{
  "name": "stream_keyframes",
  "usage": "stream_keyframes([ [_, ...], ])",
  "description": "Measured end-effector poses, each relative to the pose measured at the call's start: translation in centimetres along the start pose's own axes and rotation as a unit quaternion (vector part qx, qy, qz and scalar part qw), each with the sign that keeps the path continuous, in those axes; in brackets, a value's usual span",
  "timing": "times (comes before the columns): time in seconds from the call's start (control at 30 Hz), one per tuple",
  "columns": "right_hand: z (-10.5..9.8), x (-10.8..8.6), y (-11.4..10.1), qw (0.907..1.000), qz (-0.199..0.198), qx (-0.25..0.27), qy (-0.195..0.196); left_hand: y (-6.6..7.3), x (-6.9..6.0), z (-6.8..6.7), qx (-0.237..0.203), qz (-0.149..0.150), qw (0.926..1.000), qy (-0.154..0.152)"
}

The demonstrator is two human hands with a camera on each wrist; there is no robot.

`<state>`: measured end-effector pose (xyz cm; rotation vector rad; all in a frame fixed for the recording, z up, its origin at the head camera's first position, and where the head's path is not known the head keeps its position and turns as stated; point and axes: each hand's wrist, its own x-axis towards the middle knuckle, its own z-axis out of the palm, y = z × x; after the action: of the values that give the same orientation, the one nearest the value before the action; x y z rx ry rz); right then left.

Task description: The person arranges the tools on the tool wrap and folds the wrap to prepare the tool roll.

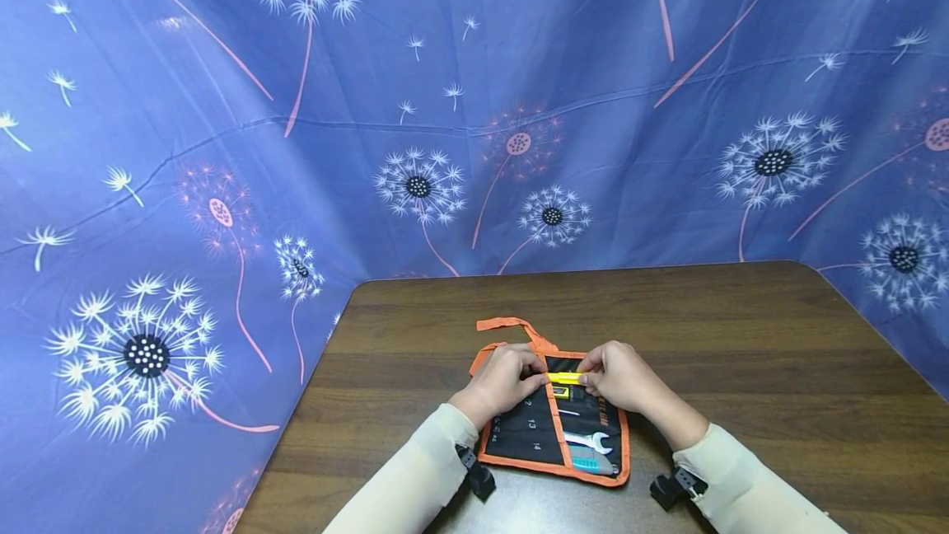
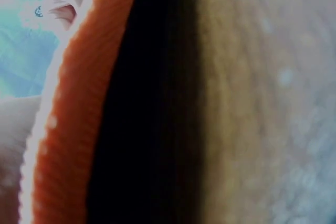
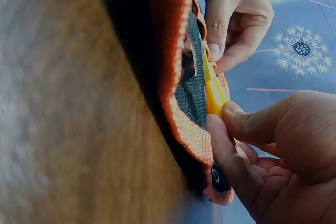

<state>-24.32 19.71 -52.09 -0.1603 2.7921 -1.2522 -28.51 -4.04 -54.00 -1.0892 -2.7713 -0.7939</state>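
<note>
A black tool roll (image 1: pixel 511 439) with orange trim lies unrolled on the table. Across its upper part lies a slim yellow tool (image 1: pixel 565 378), whose exact kind I cannot tell. My right hand (image 1: pixel 619 376) pinches the yellow tool's right end between thumb and fingertips, as the right wrist view shows. At its other end, my left hand (image 1: pixel 504 381) pinches the orange pocket edge. Below the yellow tool, a wrench (image 1: pixel 589 441) with an open end and a teal-handled tool (image 1: pixel 591 461) sit in the pockets. The roll's orange edge (image 2: pixel 79 98) fills much of the left wrist view.
An orange tie strap (image 1: pixel 519 323) trails from the roll's top left. The wooden table (image 1: pixel 778 353) extends around the roll, with a blue dandelion-print cloth (image 1: pixel 630 188) hanging behind it and at the sides. Pocket numbers are printed on the roll's left half.
</note>
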Motion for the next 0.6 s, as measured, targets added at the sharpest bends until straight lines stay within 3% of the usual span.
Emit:
stream_keyframes([
  [0.6, 0.02, -0.01, 0.13, 0.9991, -0.02, 0.037, -0.006, 0.36, -0.13, -0.17, 0.01, -0.001, 0.9999, 0.002],
])
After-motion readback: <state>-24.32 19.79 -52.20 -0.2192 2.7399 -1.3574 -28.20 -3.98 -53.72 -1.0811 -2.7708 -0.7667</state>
